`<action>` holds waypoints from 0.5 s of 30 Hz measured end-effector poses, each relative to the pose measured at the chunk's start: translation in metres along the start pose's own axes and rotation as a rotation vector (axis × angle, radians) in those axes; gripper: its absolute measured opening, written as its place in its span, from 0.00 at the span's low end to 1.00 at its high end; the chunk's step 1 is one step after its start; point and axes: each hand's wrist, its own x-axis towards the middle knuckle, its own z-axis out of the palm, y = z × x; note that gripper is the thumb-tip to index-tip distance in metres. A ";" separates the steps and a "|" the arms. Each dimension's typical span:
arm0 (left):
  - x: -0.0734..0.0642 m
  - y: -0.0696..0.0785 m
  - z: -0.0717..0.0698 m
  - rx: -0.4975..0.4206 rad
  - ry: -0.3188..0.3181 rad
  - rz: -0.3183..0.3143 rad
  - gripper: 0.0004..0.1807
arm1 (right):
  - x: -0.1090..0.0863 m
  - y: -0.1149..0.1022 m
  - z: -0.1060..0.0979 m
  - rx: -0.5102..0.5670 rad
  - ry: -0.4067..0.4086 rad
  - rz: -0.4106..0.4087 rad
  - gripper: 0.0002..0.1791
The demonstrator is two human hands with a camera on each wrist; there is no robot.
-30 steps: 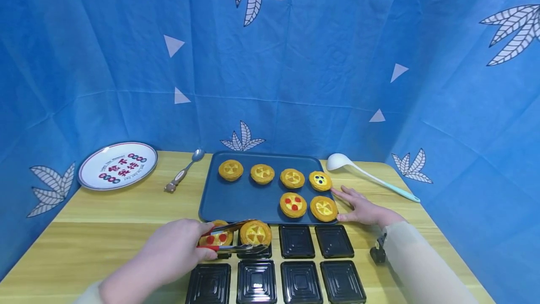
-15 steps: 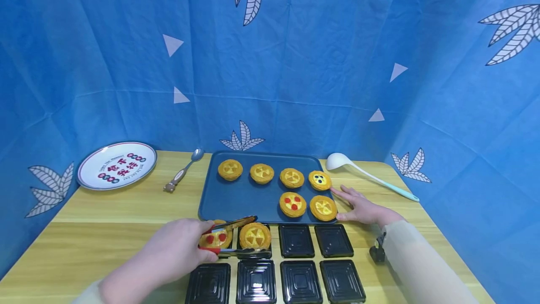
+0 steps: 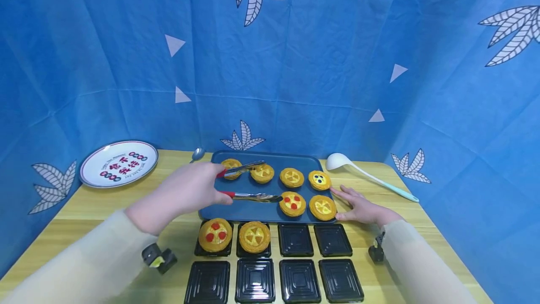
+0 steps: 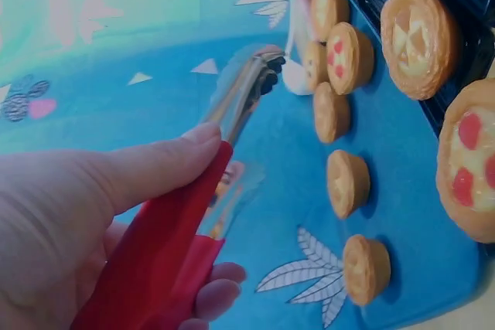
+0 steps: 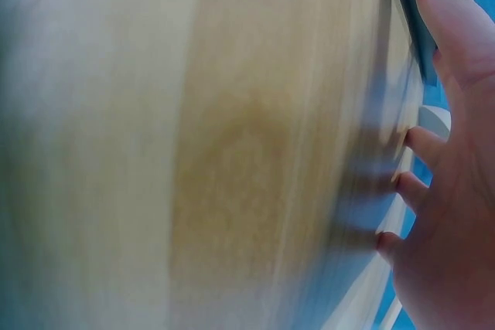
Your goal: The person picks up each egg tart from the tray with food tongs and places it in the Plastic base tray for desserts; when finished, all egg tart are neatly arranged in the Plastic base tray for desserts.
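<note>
My left hand (image 3: 196, 186) grips red-handled metal tongs (image 3: 253, 196) over the left part of a dark blue tray (image 3: 253, 210). The tongs' arms stand apart with nothing between them in the left wrist view. On the tray are several egg tarts (image 3: 292, 178), one with red dots (image 3: 292, 204) and one with dark dots (image 3: 319, 180). My right hand (image 3: 362, 206) rests at the tray's right edge, fingers spread. A red-dotted tart (image 3: 215, 235) and a plain yellow tart (image 3: 254, 237) sit on two black square plastic trays in front of the blue tray.
Several more black square trays (image 3: 300, 279) stand in two rows at the front. A white ladle (image 3: 358, 169) with a turquoise handle end lies right of the blue tray. At the left are an oval plate (image 3: 119, 163) and a spoon (image 3: 198, 154), partly hidden by my left hand. A blue curtain (image 3: 320, 60) hangs behind.
My left hand and the tongs have risen off the red-dotted tart and moved away from me, over the blue tray. That tart stays on its black tray. The right hand has not moved.
</note>
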 end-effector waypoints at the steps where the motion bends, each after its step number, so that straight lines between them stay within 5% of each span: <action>1: 0.007 0.002 0.001 0.002 -0.013 0.008 0.42 | 0.000 0.000 0.000 0.005 -0.001 0.003 0.50; 8: 0.046 0.015 0.031 0.019 -0.093 0.052 0.33 | 0.001 0.003 0.003 0.023 -0.002 0.011 0.50; 15: 0.067 0.025 0.055 0.021 -0.156 0.095 0.25 | 0.002 0.004 0.002 0.028 0.005 0.018 0.50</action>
